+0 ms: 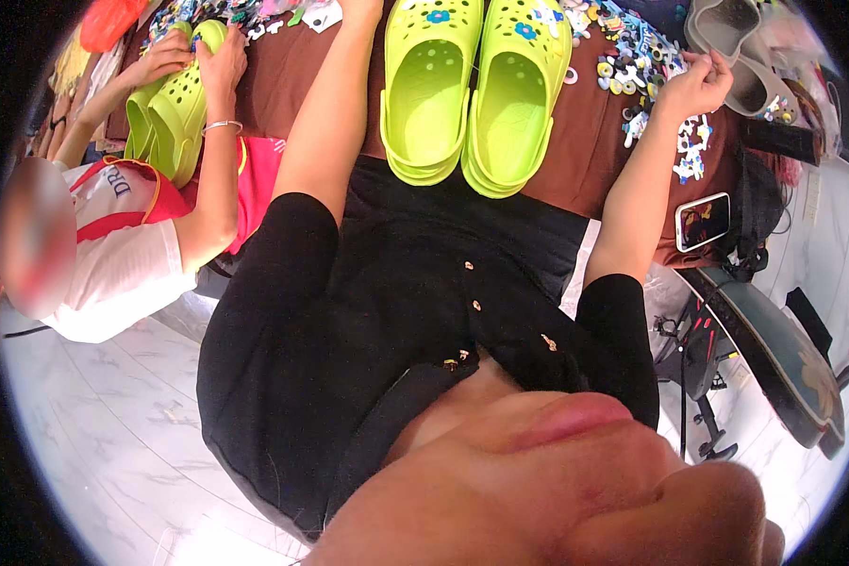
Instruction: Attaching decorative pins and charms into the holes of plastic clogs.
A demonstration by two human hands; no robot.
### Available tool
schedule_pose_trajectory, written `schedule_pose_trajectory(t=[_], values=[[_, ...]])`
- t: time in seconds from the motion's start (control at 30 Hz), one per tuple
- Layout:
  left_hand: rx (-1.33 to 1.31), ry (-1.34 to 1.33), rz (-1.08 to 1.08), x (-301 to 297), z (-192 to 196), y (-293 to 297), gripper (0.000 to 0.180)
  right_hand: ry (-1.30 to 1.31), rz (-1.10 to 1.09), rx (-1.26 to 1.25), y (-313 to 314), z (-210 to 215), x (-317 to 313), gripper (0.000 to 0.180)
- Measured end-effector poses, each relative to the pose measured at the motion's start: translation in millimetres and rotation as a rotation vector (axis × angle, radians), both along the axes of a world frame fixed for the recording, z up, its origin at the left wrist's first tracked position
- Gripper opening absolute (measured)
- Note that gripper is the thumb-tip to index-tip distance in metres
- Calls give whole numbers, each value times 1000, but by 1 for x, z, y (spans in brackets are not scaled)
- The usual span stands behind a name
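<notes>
A pair of lime-green clogs (pixel 426 99) rests side by side in front of me, heels toward me, with blue flower charms (pixel 438 16) and white-and-blue charms on the uppers. My left hand (pixel 360 8) reaches up past their left side and is cut off by the upper edge, so its fingers are hidden. Off to the right, my right hand (pixel 700 87) has its fingertips pinched together beside a pile of small shoe charms (pixel 632 58). Whatever those fingertips hold is too small to make out. Several white-and-blue charms (pixel 693 151) lie under that wrist.
At the left, another person's hands (pixel 219 61) hold a green clog (pixel 176 113). Grey clogs (pixel 753 83) stand beyond my right hand. A phone (pixel 703 223) lies at the right edge of the brown-covered table (pixel 594 132). A chair (pixel 774 349) stands at the lower right.
</notes>
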State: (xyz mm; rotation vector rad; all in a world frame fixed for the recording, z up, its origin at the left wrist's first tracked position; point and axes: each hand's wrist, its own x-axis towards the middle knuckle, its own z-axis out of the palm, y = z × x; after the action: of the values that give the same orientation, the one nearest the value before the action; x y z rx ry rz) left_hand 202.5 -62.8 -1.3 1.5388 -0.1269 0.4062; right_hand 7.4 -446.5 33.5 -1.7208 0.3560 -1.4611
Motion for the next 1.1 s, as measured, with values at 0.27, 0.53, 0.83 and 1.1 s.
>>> schedule_pose_trajectory(t=[0.27,0.53,0.83,1.1], values=[[-15,26,-8,3,-1,3,32,-178,57,81,-20,-12,5,12],[-4,29,-24,12,-6,1,33,-149,121,63,-29,-19,7,16],[-4,52,-23,8,-3,2,32,457,148,-315,19,1,1,8],[-35,-3,-41,12,-6,4,32,608,92,-503,22,2,4,14]])
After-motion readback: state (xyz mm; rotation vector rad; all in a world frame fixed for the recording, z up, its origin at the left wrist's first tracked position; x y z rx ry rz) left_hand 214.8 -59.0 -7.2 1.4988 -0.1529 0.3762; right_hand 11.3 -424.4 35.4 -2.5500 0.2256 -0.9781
